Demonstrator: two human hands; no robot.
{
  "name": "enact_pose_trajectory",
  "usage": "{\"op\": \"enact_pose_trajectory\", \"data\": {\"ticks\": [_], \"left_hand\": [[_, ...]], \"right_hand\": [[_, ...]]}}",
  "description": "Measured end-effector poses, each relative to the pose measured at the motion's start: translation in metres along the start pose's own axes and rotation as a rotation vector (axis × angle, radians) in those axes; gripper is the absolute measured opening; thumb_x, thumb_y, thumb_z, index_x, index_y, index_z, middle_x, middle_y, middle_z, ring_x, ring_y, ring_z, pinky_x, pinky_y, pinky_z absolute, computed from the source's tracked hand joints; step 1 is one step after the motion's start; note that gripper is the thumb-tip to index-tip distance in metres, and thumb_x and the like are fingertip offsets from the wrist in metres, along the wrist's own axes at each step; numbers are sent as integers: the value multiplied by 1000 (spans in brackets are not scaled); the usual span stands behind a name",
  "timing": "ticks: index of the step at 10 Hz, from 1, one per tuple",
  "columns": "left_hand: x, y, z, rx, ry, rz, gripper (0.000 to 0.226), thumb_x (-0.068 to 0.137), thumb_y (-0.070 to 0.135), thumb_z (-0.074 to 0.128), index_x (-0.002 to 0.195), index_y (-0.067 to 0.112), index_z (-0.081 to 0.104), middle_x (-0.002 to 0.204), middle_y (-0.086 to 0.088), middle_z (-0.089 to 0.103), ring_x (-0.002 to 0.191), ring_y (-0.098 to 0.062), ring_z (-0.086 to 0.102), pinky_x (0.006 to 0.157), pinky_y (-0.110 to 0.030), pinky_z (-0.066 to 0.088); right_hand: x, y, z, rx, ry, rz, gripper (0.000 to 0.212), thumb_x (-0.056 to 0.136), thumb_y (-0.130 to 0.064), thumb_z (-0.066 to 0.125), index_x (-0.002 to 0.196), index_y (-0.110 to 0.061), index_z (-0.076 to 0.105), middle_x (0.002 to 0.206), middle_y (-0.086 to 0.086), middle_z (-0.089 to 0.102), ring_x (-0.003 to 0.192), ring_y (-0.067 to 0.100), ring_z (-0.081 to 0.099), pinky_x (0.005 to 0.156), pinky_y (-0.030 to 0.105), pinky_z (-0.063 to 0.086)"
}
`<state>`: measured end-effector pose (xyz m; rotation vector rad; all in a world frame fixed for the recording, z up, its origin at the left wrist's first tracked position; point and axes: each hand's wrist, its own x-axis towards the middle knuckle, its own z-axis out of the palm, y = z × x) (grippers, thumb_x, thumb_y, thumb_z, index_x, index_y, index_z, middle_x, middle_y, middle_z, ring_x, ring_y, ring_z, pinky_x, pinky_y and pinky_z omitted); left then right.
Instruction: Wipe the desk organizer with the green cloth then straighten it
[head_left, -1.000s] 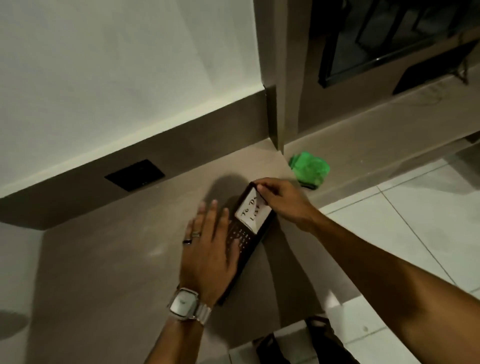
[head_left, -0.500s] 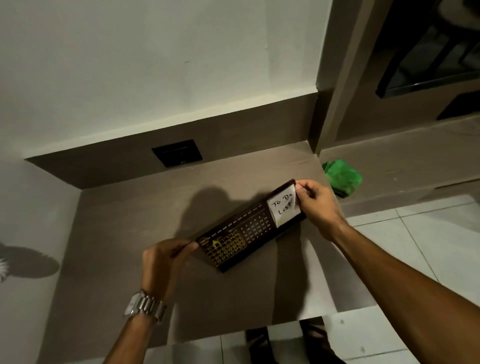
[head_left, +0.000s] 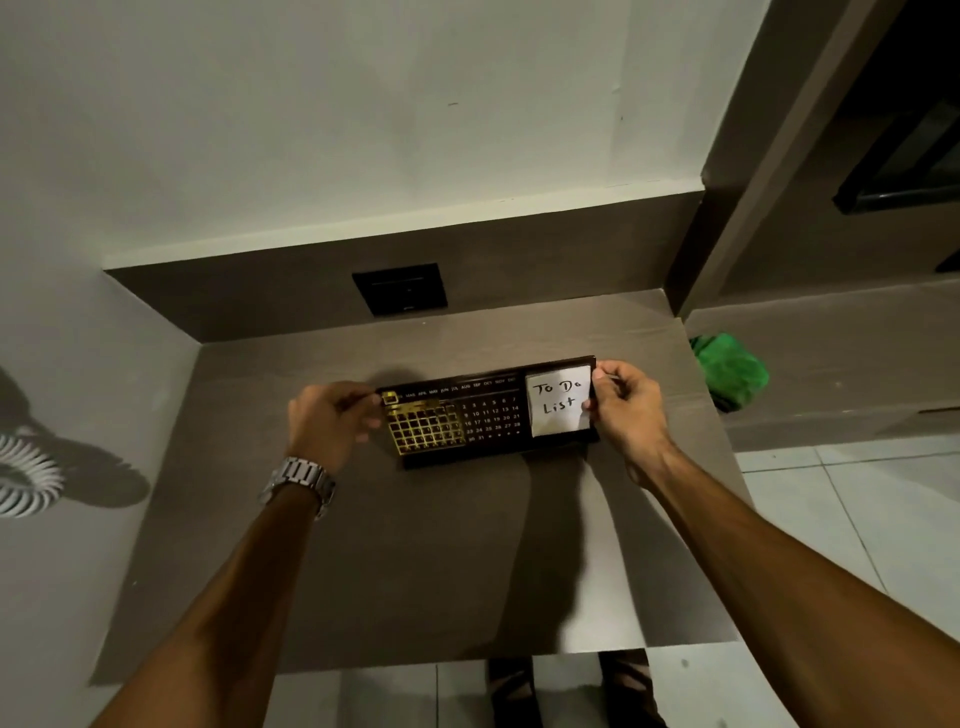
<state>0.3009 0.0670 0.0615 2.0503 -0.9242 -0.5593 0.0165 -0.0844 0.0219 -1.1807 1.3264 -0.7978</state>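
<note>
The desk organizer (head_left: 483, 415) is a long dark board with a calendar grid, a gold frame on its left part and a white "To Do List" note on its right. It stands on the brown desk (head_left: 415, 561), its long side roughly parallel to the back wall. My left hand (head_left: 327, 423) pinches its left end. My right hand (head_left: 626, 410) grips its right end beside the note. The green cloth (head_left: 730, 371) lies crumpled on the lower ledge to the right, apart from both hands.
A black wall socket (head_left: 400, 288) sits in the brown backsplash behind the organizer. A wall closes the desk on the left, and a brown column (head_left: 727, 234) rises at the back right. Tiled floor (head_left: 857, 519) lies beyond the desk's right and front edges.
The organizer turned from a slanted position to lie level with the back wall. My left hand went from resting flat on it to gripping its left end. The view shifted right.
</note>
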Motion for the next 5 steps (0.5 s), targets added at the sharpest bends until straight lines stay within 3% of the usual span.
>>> {"op": "enact_pose_trajectory", "data": {"ticks": [2, 3, 4, 5], "left_hand": [[12, -6, 2, 29, 17, 16, 24, 85, 9, 70, 79, 32, 66, 79, -5, 71, 64, -24, 72, 59, -46, 60], [10, -8, 4, 45, 25, 48, 14, 85, 11, 70, 83, 24, 69, 80, -5, 71, 64, -21, 72, 58, -44, 60], [6, -5, -6, 217, 99, 184, 15, 85, 17, 71, 98, 10, 70, 86, -10, 73, 68, -14, 67, 62, -17, 51], [-4, 1, -24, 361, 201, 328, 34, 86, 21, 71, 112, 0, 65, 98, -17, 71, 83, -23, 68, 72, -14, 46]], "right_hand": [[-4, -4, -2, 55, -30, -11, 19, 101, -11, 50, 92, -17, 65, 84, 5, 70, 64, 8, 62, 54, 22, 54], [-7, -2, -5, 72, -41, 0, 14, 101, -10, 50, 102, -9, 64, 88, 8, 70, 65, 8, 63, 54, 19, 55], [-9, -17, -12, 90, -14, 29, 14, 100, -9, 53, 112, -10, 60, 96, 8, 67, 77, 17, 65, 61, 22, 57], [-19, -53, -38, 71, 97, -94, 19, 98, -13, 57, 116, -11, 62, 102, 8, 67, 83, 19, 63, 68, 25, 53]]}}
